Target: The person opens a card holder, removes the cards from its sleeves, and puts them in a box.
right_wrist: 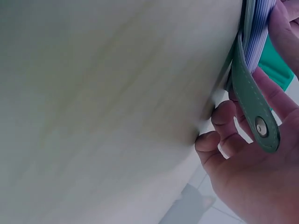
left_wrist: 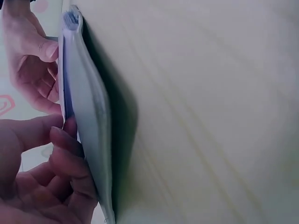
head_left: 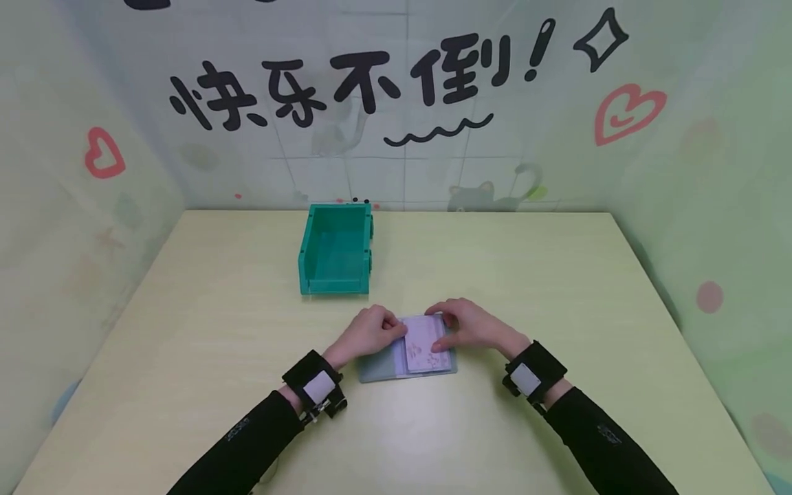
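An open grey-green card holder (head_left: pixel 377 368) lies on the table, its clear inner sleeves stacked under a pale pink patterned card page (head_left: pixel 425 349). My left hand (head_left: pixel 370 333) pinches the page's upper left edge between thumb and finger; in the left wrist view those fingertips (left_wrist: pixel 65 133) meet at the edge. From the other side, my right hand (head_left: pixel 473 326) holds the holder, thumb on the page and forefinger at its far edge. A green strap (right_wrist: pixel 252 98) with a metal snap hangs over the right palm in the right wrist view.
Behind the hands, a teal plastic bin (head_left: pixel 336 285) stands toward the table's back edge. The pale wooden table (head_left: pixel 216 309) is enclosed by printed cloth walls at the back and sides. Each wrist wears a black strap-on camera band.
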The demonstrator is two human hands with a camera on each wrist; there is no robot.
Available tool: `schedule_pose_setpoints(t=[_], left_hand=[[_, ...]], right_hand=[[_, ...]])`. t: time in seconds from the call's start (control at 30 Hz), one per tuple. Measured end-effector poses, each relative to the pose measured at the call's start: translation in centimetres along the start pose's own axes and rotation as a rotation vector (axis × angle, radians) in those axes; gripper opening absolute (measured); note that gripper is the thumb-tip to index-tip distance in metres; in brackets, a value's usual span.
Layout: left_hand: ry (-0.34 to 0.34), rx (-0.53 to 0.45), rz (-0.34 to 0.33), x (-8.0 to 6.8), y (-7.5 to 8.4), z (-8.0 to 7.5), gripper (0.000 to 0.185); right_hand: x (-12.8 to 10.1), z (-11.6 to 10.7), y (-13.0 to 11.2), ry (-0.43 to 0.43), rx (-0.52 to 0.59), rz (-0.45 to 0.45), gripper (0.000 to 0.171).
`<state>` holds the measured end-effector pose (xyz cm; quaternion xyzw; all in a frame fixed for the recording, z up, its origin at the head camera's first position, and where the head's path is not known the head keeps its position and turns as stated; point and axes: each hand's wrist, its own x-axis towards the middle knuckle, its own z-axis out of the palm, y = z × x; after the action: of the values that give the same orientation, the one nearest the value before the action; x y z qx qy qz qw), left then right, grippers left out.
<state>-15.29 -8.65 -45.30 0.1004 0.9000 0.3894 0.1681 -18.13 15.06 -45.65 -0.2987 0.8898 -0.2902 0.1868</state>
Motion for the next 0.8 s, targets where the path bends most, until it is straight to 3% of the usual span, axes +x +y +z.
schedule_pose_setpoints(t=[0.8], left_hand=[[-0.033, 0.043, -0.063, 0.18, 0.53, -0.05, 0.019]], right_hand=[[-0.52, 0.07, -0.35, -0.012, -0.040, 0.003, 0.070]])
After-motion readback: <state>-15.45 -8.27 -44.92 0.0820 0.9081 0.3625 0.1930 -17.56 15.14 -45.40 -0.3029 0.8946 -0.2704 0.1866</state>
